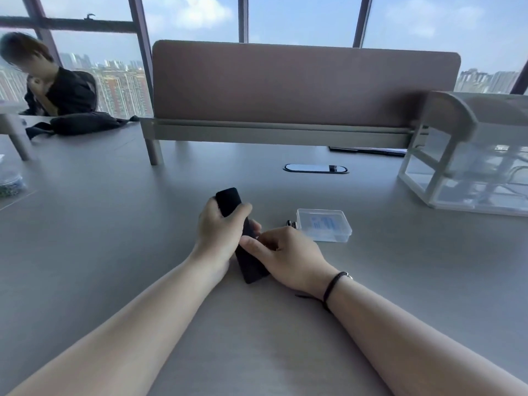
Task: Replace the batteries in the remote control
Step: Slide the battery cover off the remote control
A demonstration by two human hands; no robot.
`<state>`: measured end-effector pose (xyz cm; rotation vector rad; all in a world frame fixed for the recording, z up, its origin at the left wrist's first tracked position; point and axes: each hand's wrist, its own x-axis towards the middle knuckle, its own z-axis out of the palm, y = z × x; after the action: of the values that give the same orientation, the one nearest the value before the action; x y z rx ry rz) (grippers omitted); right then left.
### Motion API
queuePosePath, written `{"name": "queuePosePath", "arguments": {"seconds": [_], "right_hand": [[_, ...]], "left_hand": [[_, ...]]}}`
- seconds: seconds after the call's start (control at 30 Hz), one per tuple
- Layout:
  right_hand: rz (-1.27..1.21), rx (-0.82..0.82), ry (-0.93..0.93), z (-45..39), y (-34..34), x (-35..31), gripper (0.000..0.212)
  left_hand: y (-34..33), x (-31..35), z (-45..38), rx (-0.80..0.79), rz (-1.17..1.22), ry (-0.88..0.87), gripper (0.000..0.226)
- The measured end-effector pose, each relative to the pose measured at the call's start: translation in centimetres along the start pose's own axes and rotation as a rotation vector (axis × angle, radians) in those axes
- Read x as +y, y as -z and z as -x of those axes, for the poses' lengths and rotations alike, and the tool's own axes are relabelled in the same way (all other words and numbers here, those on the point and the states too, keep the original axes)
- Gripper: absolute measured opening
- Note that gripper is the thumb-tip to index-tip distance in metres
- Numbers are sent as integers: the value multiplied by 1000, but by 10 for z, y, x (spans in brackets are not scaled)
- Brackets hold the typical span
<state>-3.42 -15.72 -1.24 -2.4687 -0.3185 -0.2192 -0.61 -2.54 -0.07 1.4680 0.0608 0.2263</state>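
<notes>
A long black remote control (228, 202) lies slanted on the grey desk (114, 252) at the centre, its far end pointing away from me. My left hand (220, 232) wraps around its upper half. My right hand (285, 258) rests on its lower half, thumb and fingertips pressed on its middle; what the fingertips do there is hidden. A couple of small dark batteries (291, 223) lie on the desk just right of the hands, touching a clear plastic case (324, 228) with a blue label inside.
A brown divider panel (303, 84) stands across the back of the desk. A white-framed clear organiser (468, 155) sits at the right. An oval cable grommet (315, 168) lies behind the remote. Another person sits at the far left, with a black bag (83, 124).
</notes>
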Motion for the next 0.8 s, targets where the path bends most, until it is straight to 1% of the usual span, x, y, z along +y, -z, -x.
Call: {"name": "queuePosePath", "arguments": {"seconds": [0.07,0.17,0.27,0.37,0.47,0.53,0.67,0.73,0.8], "right_hand": [[4,-8,29,-1,1,3,64],[-3,-21,56,-2,1,5,62],[9,-37,64,-2,-1,5,60],[25,-43,68,-2,1,5,58],[1,-69,90,-2,3,7,53],[-63,-86,108,-3,4,7,46],[-303,-99,100,-4,8,7,33],[-390,-98,81,-3,10,6,30],[-450,-89,68,-1,12,5,33]], "left_hand": [[-4,1,2,-35,95,43,14],[-8,3,3,-100,303,91,14],[-7,4,0,-101,480,105,10],[-6,6,0,-111,568,134,12],[-6,9,3,-179,580,181,19],[-5,11,6,-259,541,217,28],[-7,11,16,-429,296,269,48],[-9,11,19,-456,275,270,50],[-10,11,21,-459,292,266,47]]}}
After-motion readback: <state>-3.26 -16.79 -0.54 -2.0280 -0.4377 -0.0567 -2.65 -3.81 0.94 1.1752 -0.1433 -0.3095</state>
